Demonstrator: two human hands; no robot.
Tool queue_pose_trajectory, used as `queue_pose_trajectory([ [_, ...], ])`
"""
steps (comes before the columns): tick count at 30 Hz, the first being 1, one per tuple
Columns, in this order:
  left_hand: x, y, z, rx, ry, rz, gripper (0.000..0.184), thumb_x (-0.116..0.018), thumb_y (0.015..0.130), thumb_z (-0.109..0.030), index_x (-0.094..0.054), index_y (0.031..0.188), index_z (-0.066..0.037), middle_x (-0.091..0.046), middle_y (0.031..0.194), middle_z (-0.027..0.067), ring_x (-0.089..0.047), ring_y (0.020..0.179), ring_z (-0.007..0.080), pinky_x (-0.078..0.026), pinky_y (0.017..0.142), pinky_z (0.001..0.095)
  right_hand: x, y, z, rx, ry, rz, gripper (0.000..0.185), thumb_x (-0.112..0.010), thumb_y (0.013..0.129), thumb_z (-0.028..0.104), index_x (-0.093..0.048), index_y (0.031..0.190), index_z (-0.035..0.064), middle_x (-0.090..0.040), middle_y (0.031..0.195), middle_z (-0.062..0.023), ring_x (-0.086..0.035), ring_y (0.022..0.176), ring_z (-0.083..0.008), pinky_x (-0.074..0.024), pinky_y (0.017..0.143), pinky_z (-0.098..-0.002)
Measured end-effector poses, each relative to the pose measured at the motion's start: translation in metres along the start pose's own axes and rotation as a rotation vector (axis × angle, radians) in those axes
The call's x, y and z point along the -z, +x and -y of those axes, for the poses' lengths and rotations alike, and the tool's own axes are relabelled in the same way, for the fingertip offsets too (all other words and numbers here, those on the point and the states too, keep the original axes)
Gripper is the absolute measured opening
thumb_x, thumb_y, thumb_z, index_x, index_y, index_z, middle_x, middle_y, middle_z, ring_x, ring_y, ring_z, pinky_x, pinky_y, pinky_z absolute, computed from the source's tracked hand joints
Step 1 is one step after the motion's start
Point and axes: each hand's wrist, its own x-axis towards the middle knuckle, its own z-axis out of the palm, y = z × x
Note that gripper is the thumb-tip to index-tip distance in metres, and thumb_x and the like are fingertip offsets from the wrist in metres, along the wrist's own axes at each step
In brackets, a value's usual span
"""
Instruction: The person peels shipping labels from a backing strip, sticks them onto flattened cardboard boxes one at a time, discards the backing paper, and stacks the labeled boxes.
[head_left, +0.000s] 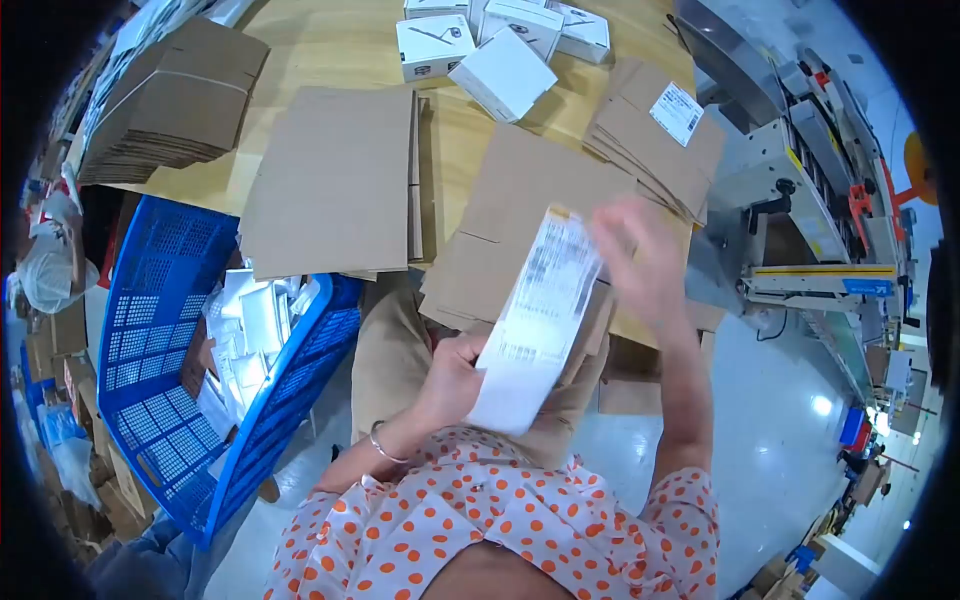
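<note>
Over the lap, a strip of shipping labels, its lower left edge pinched by the left hand; blurred right hand, grip indeterminable, by its upper end. Partly hidden behind: flattened cartons on the worktop.

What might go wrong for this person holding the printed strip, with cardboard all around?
The label strip might crease: the left hand grips its lower part while the blurred right hand is near its top. The cardboard stack just right of the blue basket seems to jut past the table edge, so a bump could knock pieces down.
</note>
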Motion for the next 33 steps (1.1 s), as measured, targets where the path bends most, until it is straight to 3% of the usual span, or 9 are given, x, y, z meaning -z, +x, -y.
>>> queue_pose_trajectory([
  [4, 0.03, -0.016, 0.04, 0.2, 0.083, 0.277, 0.018, -0.068, 0.073, 0.003, -0.068, 0.091, 0.005, -0.064, 0.074, 0.0006, -0.051, 0.062, 0.0057, -0.043, 0.053, 0.0176, -0.006, 0.049, -0.06, -0.059, -0.129, -0.052, 0.004, -0.057, 0.082, 0.005, -0.056, 0.085, 0.0024, -0.055, 0.084, -0.0047, -0.05, 0.074, -0.0182, -0.0408, 0.069, -0.0275],
  [9, 0.043, -0.027, 0.037, 0.577, 0.18, 0.253, 0.016, -0.066, 0.075, 0.002, -0.068, 0.09, 0.005, -0.064, 0.075, 0.0022, -0.052, 0.063, 0.0064, -0.044, 0.057, 0.0168, -0.044, 0.063, -0.098, 0.004, -0.412, -0.052, 0.004, -0.056, 0.082, 0.006, -0.055, 0.084, 0.0029, -0.056, 0.084, -0.006, -0.052, 0.073, -0.0228, -0.042, 0.067, -0.0308],
  [15, 0.081, -0.043, 0.068, 0.591, 0.011, 0.071, 0.013, -0.063, 0.077, -0.001, -0.066, 0.087, 0.007, -0.059, 0.07, 0.0012, -0.048, 0.06, 0.0073, -0.041, 0.054, 0.0193, -0.015, 0.046, -0.058, 0.036, -0.55, -0.175, 0.008, -0.057, 0.083, 0.005, -0.057, 0.09, 0.0057, -0.062, 0.092, -0.0043, -0.056, 0.077, -0.022, -0.0444, 0.069, -0.0321],
  [20, 0.096, -0.054, 0.075, 0.405, 0.297, -0.128, 0.01, -0.064, 0.077, -0.002, -0.065, 0.085, 0.005, -0.059, 0.069, 0.0018, -0.048, 0.06, 0.0085, -0.042, 0.055, 0.0202, 0.082, 0.061, -0.053, 0.026, -0.512, -0.5, 0.011, -0.056, 0.086, 0.007, -0.062, 0.095, 0.0037, -0.065, 0.095, -0.0037, -0.058, 0.081, -0.0164, -0.0463, 0.074, -0.028],
  [24, 0.094, -0.062, 0.051, -0.438, 0.956, -0.381, 0.008, -0.066, 0.077, 0.0, -0.068, 0.085, -0.001, -0.064, 0.081, 0.0079, -0.057, 0.065, 0.0171, -0.046, 0.06, 0.0245, 0.139, 0.103, -0.152, -0.25, -0.489, -0.471, 0.027, -0.059, 0.085, 0.014, -0.06, 0.109, 0.0015, -0.065, 0.099, -0.0084, -0.06, 0.085, -0.0206, -0.0463, 0.079, -0.0294],
  [26, 0.081, -0.061, 0.032, -0.437, 0.814, -0.452, 0.011, -0.067, 0.076, 0.001, -0.068, 0.087, -0.001, -0.064, 0.082, 0.0085, -0.057, 0.066, 0.0181, -0.046, 0.061, 0.0251, 0.128, 0.11, -0.223, -0.173, -0.562, -0.402, 0.043, -0.059, 0.085, 0.02, -0.052, 0.124, 0.0026, -0.062, 0.109, -0.0129, -0.059, 0.096, -0.0269, -0.0445, 0.086, -0.0324],
  [29, 0.057, -0.049, -0.002, -0.414, 0.368, -0.611, 0.02, -0.067, 0.073, 0.003, -0.067, 0.093, -0.002, -0.063, 0.085, 0.0102, -0.058, 0.069, 0.0208, -0.047, 0.062, 0.0269, 0.1, 0.109, -0.197, -0.276, -0.825, -0.213, 0.054, -0.058, 0.085, 0.021, -0.043, 0.133, 0.0025, -0.057, 0.118, -0.0168, -0.055, 0.106, -0.0315, -0.0414, 0.093, -0.034],
  [31, 0.05, -0.04, -0.015, -0.424, 0.407, -0.53, 0.023, -0.068, 0.073, 0.003, -0.066, 0.095, -0.001, -0.062, 0.085, 0.01, -0.057, 0.07, 0.0203, -0.047, 0.063, 0.0272, 0.072, 0.101, -0.155, -0.248, -0.493, -0.341, 0.047, -0.06, 0.085, 0.02, -0.049, 0.127, 0.0011, -0.058, 0.118, -0.0142, -0.056, 0.103, -0.026, -0.042, 0.091, -0.0319],
  [33, 0.046, -0.034, -0.025, -0.422, 0.488, -0.319, 0.028, -0.068, 0.071, 0.003, -0.064, 0.099, 0.0, -0.061, 0.085, 0.0097, -0.057, 0.072, 0.0193, -0.047, 0.064, 0.0277, 0.043, 0.074, -0.045, -0.302, 0.066, -0.139, 0.025, -0.058, 0.086, 0.008, -0.061, 0.11, 0.0005, -0.064, 0.106, -0.0056, -0.058, 0.095, -0.0143, -0.0439, 0.086, -0.0253],
])
